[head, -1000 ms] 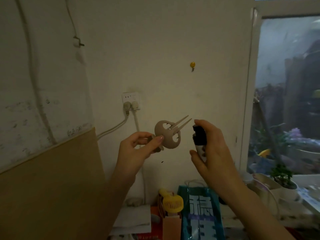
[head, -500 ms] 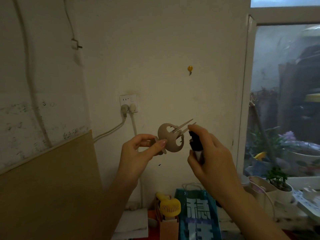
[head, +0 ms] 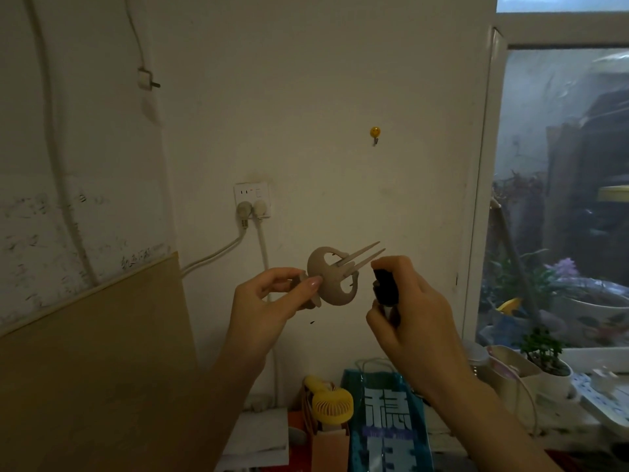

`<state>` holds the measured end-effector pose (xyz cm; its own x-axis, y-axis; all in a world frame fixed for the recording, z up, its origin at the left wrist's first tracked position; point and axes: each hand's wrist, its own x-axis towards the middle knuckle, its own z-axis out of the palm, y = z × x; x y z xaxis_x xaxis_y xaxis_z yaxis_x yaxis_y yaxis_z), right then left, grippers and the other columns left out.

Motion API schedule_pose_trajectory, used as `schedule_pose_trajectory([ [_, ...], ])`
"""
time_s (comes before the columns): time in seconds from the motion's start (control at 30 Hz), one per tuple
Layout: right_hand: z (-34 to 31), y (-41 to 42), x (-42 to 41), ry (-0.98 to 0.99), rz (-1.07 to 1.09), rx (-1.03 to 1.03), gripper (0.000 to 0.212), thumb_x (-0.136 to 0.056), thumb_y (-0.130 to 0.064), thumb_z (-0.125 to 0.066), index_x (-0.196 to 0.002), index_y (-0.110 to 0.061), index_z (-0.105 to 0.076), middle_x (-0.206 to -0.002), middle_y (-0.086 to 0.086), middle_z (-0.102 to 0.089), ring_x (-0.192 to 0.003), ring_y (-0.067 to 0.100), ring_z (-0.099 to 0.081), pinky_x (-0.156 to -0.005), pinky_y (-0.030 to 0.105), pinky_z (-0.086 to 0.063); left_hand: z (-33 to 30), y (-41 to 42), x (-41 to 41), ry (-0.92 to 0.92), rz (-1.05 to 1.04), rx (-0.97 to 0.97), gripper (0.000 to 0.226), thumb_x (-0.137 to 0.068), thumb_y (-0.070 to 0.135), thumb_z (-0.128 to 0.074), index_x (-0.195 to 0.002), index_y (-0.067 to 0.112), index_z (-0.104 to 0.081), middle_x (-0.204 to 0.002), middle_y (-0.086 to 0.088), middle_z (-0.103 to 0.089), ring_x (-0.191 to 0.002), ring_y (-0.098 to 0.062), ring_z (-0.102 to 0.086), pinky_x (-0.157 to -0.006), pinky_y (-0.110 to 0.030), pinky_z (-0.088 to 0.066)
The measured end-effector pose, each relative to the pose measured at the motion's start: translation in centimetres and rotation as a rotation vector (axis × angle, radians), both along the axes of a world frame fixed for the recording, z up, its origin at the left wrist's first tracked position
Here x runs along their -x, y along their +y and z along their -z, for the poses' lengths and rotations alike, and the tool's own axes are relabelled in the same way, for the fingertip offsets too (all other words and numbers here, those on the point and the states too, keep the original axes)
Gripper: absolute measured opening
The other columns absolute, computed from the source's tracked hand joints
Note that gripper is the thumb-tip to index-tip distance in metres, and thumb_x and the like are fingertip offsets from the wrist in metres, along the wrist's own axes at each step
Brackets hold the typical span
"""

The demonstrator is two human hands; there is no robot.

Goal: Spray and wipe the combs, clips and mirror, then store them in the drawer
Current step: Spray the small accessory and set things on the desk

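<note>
Your left hand (head: 269, 301) pinches the beige clip (head: 332, 281) up at mid-frame, prongs pointing to two o'clock. Your right hand (head: 413, 318) grips the spray bottle (head: 385, 287) just beside it at three o'clock, finger on top.

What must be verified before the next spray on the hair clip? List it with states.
1. Hair clip held firmly: ok, the left hand pinches its handle end.
2. Spray bottle gripped: ok, the right hand is wrapped round it, with a finger on its black top.
3. Bottle close beside the clip: ok, a small gap shows between them.
4. Nozzle pointed at the clip: cannot tell, the nozzle is hidden.
5. Clip prongs clear of the right hand: not ok, their tips reach almost to the index finger.
6. Wiping cloth at hand: cannot tell, none in view.
</note>
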<state>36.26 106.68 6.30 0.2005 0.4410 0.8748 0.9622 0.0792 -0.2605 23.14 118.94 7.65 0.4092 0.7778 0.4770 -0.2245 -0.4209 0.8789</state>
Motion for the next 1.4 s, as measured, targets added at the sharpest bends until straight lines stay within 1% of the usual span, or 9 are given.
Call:
schedule_pose_trajectory([
  [0.3, 0.5, -0.3, -1.6, 0.1, 0.031, -0.081, 0.06, -0.077, -0.004, -0.067, -0.119, -0.033, -0.035, -0.086, -0.005, -0.053, -0.066, 0.004, -0.052, -0.06, 0.009, -0.037, 0.3, 0.3, 0.6, -0.018, 0.015, 0.028, 0.039, -0.064, 0.035, -0.072, -0.093, 0.011, -0.072, -0.084, -0.012, -0.072, -0.073, -0.015, -0.071, -0.074, -0.03, -0.054],
  [0.5, 0.9, -0.5, -2.1, 0.146, 0.033, -0.049, 0.052, -0.079, -0.006, -0.065, -0.12, -0.026, -0.039, -0.084, -0.003, -0.055, -0.067, 0.003, -0.052, -0.061, 0.009, -0.035, 0.6, 0.1, 0.3, -0.002, 0.036, 0.014, 0.044, -0.063, 0.039, -0.071, -0.095, 0.01, -0.071, -0.087, -0.012, -0.071, -0.077, -0.016, -0.07, -0.073, -0.028, -0.051],
  [0.73, 1.4, -1.0, -2.5, 0.182, -0.015, -0.037, 0.049, -0.082, -0.006, -0.064, -0.108, -0.032, -0.031, -0.079, -0.013, -0.051, -0.064, 0.009, -0.055, -0.058, 0.014, -0.044, 1.3, 0.1, -0.2, 0.0, 0.051, 0.016, 0.041, -0.063, 0.038, -0.072, -0.094, 0.011, -0.072, -0.084, -0.011, -0.072, -0.077, -0.019, -0.071, -0.078, -0.033, -0.055],
  [0.87, 1.8, -1.3, -2.8, 0.18, -0.047, -0.038, 0.055, -0.08, -0.004, -0.064, -0.111, -0.035, -0.032, -0.079, -0.012, -0.052, -0.062, 0.012, -0.055, -0.052, 0.015, -0.045, 2.2, 0.2, -0.4, 0.022, 0.052, 0.009, 0.043, -0.063, 0.038, -0.072, -0.095, 0.009, -0.071, -0.084, -0.012, -0.072, -0.079, -0.02, -0.07, -0.076, -0.033, -0.055],
  [1.03, 4.0, -2.0, -3.0, 0.288, -0.137, 0.029, 0.058, -0.08, -0.005, -0.067, -0.112, -0.038, -0.032, -0.077, -0.005, -0.054, -0.068, 0.012, -0.055, -0.062, 0.015, -0.049, 4.5, 0.0, -0.4, 0.076, 0.041, 0.031, 0.03, -0.071, 0.027, -0.074, -0.095, 0.01, -0.071, -0.077, -0.004, -0.073, -0.073, -0.012, -0.07, -0.069, -0.024, -0.056],
  [1.13, 6.1, -2.7, -2.9, 0.374, -0.209, 0.087, 0.056, -0.081, -0.009, -0.067, -0.118, -0.034, -0.033, -0.078, 0.007, -0.055, -0.067, 0.017, -0.055, -0.059, 0.024, -0.052, 6.5, -0.5, -0.2, 0.12, 0.076, 0.061, 0.026, -0.075, 0.022, -0.072, -0.096, 0.007, -0.07, -0.077, -0.008, -0.073, -0.073, -0.013, -0.069, -0.065, -0.019, -0.054],
  [1.2, 7.5, -3.0, -2.9, 0.448, -0.251, 0.13, 0.053, -0.083, -0.01, -0.066, -0.121, -0.031, -0.035, -0.08, 0.009, -0.055, -0.066, 0.02, -0.055, -0.059, 0.033, -0.053, 7.9, -0.8, 0.0, 0.164, 0.1, 0.093, 0.034, -0.072, 0.028, -0.072, -0.098, 0.006, -0.069, -0.081, -0.01, -0.072, -0.077, -0.018, -0.069, -0.069, -0.026, -0.056],
  [1.33, 10.4, -3.5, -3.2, 0.585, -0.313, 0.186, 0.052, -0.084, -0.019, -0.062, -0.126, -0.033, -0.034, -0.082, 0.005, -0.054, -0.067, 0.026, -0.057, -0.062, 0.043, -0.055, 10.9, -1.2, 0.2, 0.234, 0.168, 0.25, 0.052, -0.065, 0.046, -0.079, -0.102, 0.013, -0.067, -0.094, -0.013, -0.071, -0.085, -0.035, -0.07, -0.075, -0.057, -0.055],
  [1.4, 11.8, -3.8, -3.2, 0.687, -0.367, 0.214, 0.052, -0.088, -0.012, -0.058, -0.128, -0.032, -0.033, -0.086, 0.008, -0.054, -0.069, 0.028, -0.06, -0.066, 0.046, -0.056, 12.5, -1.5, 0.1, 0.257, 0.137, 0.277, 0.056, -0.058, 0.054, -0.081, -0.099, 0.017, -0.069, -0.095, -0.011, -0.072, -0.087, -0.033, -0.069, -0.079, -0.057, -0.054],
])
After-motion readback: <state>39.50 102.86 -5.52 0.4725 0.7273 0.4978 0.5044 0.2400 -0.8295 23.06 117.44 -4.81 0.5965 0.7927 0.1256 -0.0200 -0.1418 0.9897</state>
